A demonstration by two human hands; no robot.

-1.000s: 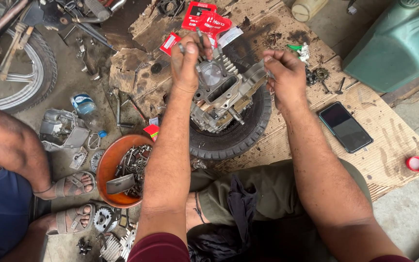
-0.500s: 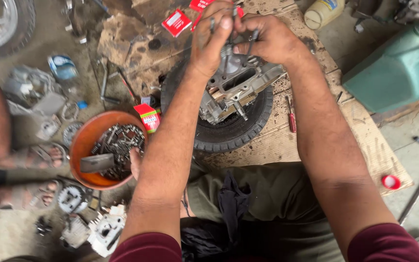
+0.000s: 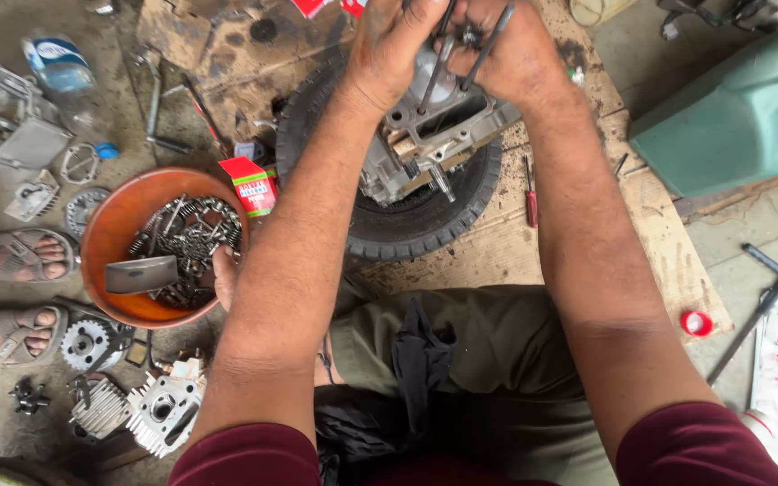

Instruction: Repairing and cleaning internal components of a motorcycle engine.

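Note:
A grey metal engine case (image 3: 425,144) rests on a small black tyre (image 3: 407,220) lying flat on a wooden board (image 3: 578,252). Long metal studs (image 3: 488,45) stick up from the case. My left hand (image 3: 398,45) grips the top of the case around one stud. My right hand (image 3: 515,54) presses on the same spot from the right, fingers closed around the studs. What lies under the fingers is hidden.
An orange bowl (image 3: 110,216) of metal parts sits at my left knee, a red box (image 3: 252,184) beside it. A red screwdriver (image 3: 530,193) lies by the tyre. Another person's sandalled feet (image 3: 11,292) are at left. A green tank (image 3: 740,117) is at right.
Both hands came together on top of the engine case. The view shifted, so the tyre and bowl now sit closer and lower in the picture.

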